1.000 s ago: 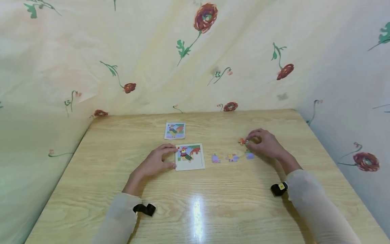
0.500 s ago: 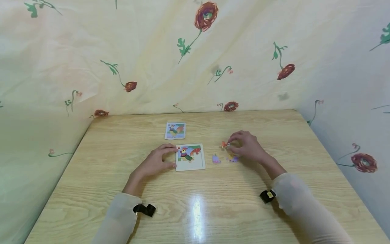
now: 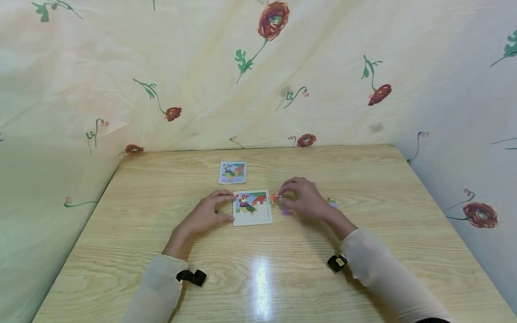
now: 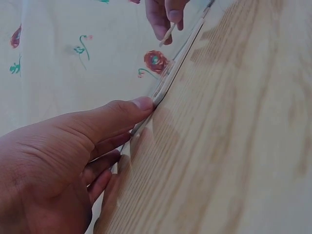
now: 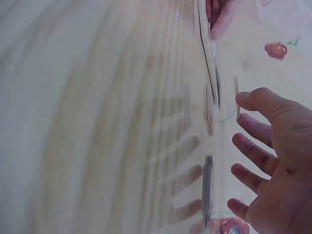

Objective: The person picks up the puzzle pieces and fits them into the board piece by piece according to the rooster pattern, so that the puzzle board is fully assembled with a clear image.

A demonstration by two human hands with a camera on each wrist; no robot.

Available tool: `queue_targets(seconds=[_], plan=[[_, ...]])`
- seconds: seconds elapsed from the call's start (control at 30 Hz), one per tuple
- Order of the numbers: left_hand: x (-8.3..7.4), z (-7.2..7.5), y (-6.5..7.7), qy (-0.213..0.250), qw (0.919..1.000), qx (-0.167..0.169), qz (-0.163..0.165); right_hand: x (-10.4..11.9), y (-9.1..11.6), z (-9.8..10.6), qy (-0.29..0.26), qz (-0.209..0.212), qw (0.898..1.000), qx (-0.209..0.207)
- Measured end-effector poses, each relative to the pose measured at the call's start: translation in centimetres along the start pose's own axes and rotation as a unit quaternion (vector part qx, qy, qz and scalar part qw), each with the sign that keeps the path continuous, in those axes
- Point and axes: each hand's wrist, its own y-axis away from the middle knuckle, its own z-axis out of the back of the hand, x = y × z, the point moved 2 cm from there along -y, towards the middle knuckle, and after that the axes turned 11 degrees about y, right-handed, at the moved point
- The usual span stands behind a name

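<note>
A white-framed jigsaw puzzle (image 3: 252, 220) with a partly filled rooster picture lies on the wooden table. At its left edge my left hand (image 3: 206, 213) holds the frame with thumb and fingers; the left wrist view shows the thumb (image 4: 142, 103) on the frame's edge. My right hand (image 3: 304, 199) pinches an orange puzzle piece (image 3: 274, 198) between thumb and index finger, just off the frame's right side. In the right wrist view this piece (image 5: 237, 85) is seen edge-on, raised, with the other fingers spread. Below the right hand lies a purple puzzle piece (image 3: 287, 212), partly covered.
Behind the puzzle lies a square card (image 3: 232, 172) with a full rooster picture. Another puzzle piece (image 3: 332, 202) sits right of the right hand. A flowered cloth (image 3: 194, 89) hangs along the back and sides of the table (image 3: 226, 278).
My right hand has moved left with the orange puzzle piece, from above the loose pieces to the puzzle's right edge. The left hand stays at the frame.
</note>
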Motion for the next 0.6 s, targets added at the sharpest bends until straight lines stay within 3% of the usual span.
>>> queue_targets(seconds=[0.6], plan=[[0.0, 0.0, -0.1, 0.002, 1.0, 0.003, 0.005, 3.1, -0.9, -2.0, 0.008, 0.014, 1.0, 0.021]])
